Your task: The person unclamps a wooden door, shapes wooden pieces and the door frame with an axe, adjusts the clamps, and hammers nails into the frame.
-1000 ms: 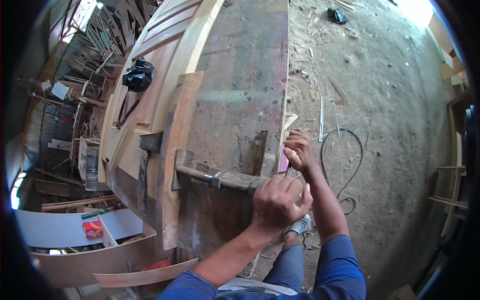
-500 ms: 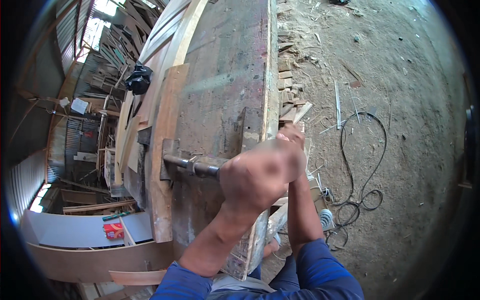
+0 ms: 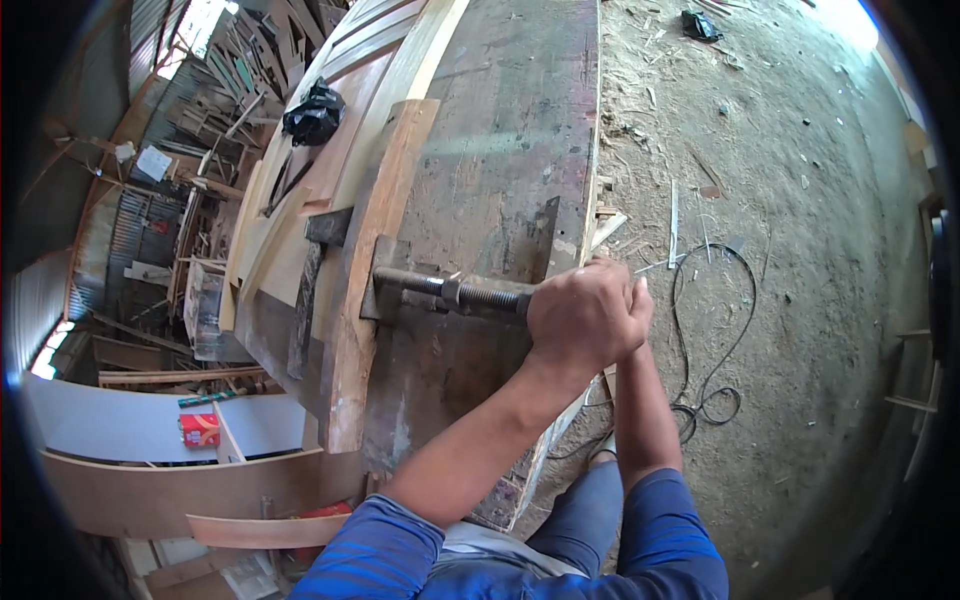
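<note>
A metal screw clamp lies across the worn wooden bench. The clamp's left end presses against the inner side of a long wooden board. My left hand is closed round the right end of the threaded screw, at the bench's right edge. Close behind it is my right hand, mostly covered by the left one. Its fingers look curled, but what they hold there is hidden. A dark metal stop stands on the bench just beyond my hands.
Long planks and a black plastic bag lie left of the board. A looped black cable rests on the dirt floor at right, among wood scraps. A red packet sits on a pale panel at lower left.
The whole view has shifted, so bench and clamp appear further right. My left hand has turned over the screw's end, and more thread shows. The right hand is now more hidden.
</note>
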A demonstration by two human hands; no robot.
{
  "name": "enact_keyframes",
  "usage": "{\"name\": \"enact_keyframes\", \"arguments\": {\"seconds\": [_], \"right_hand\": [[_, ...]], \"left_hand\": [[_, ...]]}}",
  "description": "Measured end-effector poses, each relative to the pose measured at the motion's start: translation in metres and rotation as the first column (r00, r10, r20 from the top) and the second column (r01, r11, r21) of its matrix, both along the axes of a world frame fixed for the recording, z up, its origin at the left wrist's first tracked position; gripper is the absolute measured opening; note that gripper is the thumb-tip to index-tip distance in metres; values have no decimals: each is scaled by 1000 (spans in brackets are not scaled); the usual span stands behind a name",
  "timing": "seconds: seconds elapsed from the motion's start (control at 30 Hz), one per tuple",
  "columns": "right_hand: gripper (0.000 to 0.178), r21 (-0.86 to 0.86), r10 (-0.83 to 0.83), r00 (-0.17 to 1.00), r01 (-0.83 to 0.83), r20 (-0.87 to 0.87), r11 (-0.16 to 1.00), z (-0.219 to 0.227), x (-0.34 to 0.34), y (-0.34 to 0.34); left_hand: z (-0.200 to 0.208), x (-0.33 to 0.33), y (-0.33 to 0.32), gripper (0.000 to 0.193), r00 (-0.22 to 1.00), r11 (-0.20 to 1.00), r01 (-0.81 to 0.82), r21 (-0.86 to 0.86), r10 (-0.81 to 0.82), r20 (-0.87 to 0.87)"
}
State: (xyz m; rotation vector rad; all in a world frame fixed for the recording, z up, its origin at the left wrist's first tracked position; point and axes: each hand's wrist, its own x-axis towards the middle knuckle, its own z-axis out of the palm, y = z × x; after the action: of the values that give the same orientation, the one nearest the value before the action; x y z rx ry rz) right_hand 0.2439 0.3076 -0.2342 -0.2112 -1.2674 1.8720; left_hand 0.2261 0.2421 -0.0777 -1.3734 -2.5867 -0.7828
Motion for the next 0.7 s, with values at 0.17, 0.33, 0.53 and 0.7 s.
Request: {"name": "enact_keyframes", "arguments": {"seconds": [0.17, 0.33, 0.53, 0.7], "right_hand": [[35, -78, -144, 981, 155, 133, 985, -44, -10, -12], [34, -109, -76, 985, 93, 154, 990, -85, -25, -4], [35, -123, -30, 984, 52, 174, 991, -103, -15, -27], [35, -340, -89, 949, 194, 302, 920, -90, 17, -56]], "left_hand": [[-5, -1, 2, 35, 994, 996, 4, 88, 6, -112], [0, -2, 6, 29, 998, 998, -30, -59, 27, -54], [25, -4, 6, 31, 999, 940, -32, -340, 31, -8], [40, 5, 15, 33, 993, 893, 45, -447, 8, 116]]}}
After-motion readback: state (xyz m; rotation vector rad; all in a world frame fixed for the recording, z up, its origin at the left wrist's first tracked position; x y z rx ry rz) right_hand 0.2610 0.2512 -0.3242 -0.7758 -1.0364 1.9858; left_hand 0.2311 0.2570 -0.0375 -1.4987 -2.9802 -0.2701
